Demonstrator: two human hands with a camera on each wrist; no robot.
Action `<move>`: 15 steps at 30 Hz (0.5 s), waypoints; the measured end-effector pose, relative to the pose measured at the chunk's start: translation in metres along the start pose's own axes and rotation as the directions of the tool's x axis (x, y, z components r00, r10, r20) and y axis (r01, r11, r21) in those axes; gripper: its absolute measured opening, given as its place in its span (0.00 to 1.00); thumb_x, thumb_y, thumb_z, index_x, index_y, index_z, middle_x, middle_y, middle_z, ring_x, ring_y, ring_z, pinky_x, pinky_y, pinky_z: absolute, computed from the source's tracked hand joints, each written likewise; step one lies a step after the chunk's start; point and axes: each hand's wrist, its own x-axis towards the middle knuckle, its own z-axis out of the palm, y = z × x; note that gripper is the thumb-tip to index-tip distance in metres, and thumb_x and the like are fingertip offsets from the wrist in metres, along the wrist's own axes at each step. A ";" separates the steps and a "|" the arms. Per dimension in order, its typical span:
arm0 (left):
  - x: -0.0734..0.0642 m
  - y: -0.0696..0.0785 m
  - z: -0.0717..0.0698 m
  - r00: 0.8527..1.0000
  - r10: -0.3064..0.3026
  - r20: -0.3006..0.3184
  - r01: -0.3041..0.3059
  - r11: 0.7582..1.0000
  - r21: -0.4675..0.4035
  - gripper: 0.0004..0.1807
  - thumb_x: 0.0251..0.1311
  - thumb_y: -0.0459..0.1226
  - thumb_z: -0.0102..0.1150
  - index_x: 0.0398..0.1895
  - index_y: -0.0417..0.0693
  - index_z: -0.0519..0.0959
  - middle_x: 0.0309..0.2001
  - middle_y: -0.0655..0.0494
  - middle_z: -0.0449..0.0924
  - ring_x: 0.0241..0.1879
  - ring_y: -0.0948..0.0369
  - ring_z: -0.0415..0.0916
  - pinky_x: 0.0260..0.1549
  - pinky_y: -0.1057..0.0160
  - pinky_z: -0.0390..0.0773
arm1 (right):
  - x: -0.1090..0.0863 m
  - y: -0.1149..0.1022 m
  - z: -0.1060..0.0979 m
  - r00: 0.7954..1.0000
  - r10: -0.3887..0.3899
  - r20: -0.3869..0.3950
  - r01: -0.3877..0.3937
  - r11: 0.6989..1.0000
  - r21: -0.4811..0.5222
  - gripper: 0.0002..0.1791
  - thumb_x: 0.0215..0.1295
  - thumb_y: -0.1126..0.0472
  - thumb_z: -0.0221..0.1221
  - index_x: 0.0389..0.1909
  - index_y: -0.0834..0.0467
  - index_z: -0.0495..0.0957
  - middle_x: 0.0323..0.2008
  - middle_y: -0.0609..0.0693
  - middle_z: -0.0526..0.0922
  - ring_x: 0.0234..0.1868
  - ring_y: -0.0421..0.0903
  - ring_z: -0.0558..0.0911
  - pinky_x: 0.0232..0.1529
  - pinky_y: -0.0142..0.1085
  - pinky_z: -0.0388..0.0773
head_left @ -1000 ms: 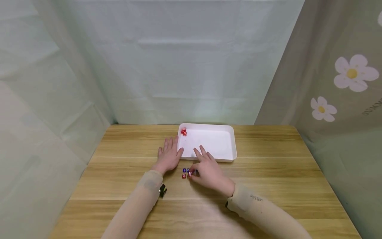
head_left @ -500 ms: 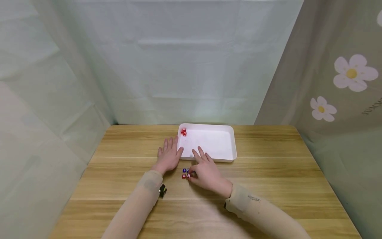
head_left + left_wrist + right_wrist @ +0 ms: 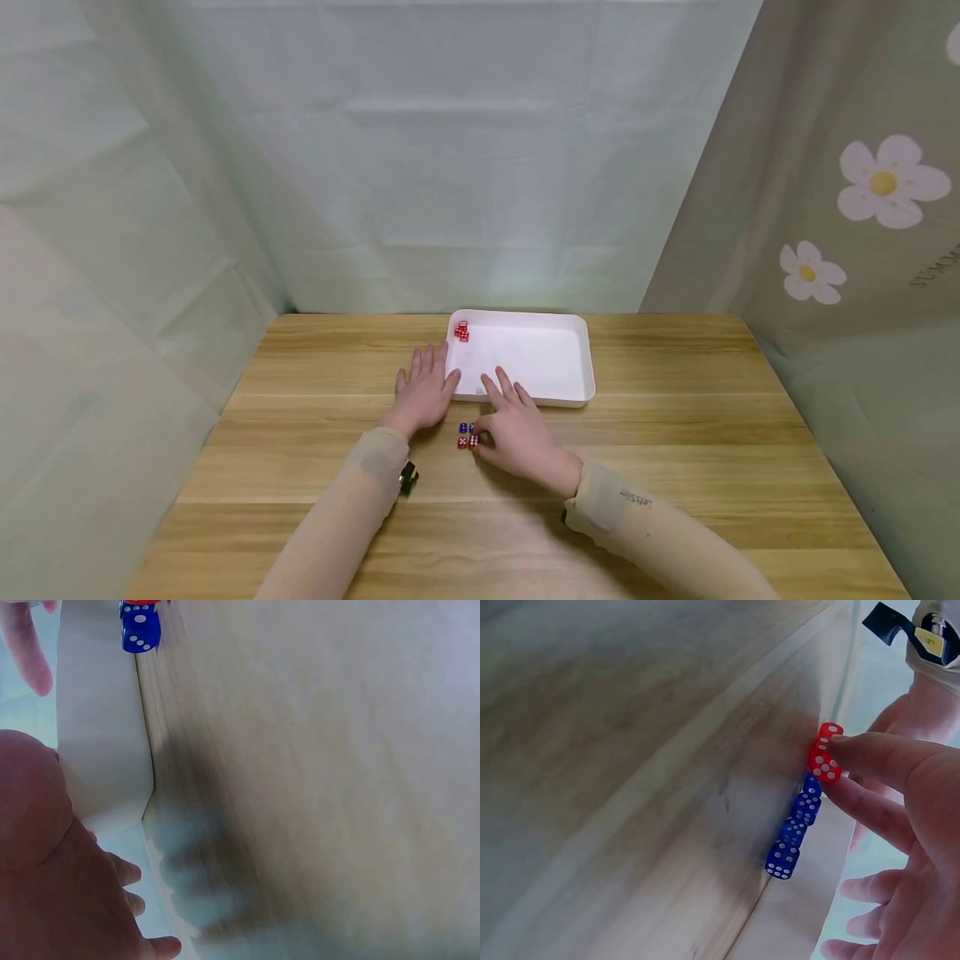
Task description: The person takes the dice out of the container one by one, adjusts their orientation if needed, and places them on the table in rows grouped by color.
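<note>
Between thumb and forefinger, my right hand [image 3: 517,433] pinches a red die [image 3: 825,766] with white dots. It stands on the table beside another red die [image 3: 462,442], to its right. Behind these two is a row of blue dice [image 3: 782,860], mostly covered by the right hand in the head view. My left hand [image 3: 423,396] lies with fingers extended along the left side of a white tray [image 3: 532,358], touching its rim. In the tray's far left corner sit several red dice [image 3: 462,332].
The wooden table [image 3: 660,467] stretches out around the tray and both arms. Pale curtains [image 3: 480,167] hang behind it and at the sides. A dark strap piece [image 3: 408,479] shows at the left wrist.
The right hand has shifted slightly left and nearer the person, bringing the pinched red die closer to and level with the other red one. The left hand has stayed in place.
</note>
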 end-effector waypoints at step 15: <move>0.001 -0.002 0.001 1.000 0.003 -0.003 -0.003 1.000 -0.016 0.40 0.85 0.55 0.31 0.89 0.46 0.39 0.86 0.34 0.36 0.85 0.39 0.26 0.75 0.26 0.32 | -0.001 0.000 -0.003 1.000 -0.007 -0.027 0.007 1.000 -0.004 0.11 0.61 0.45 0.76 0.41 0.44 0.93 0.80 0.62 0.65 0.83 0.67 0.53 0.76 0.63 0.61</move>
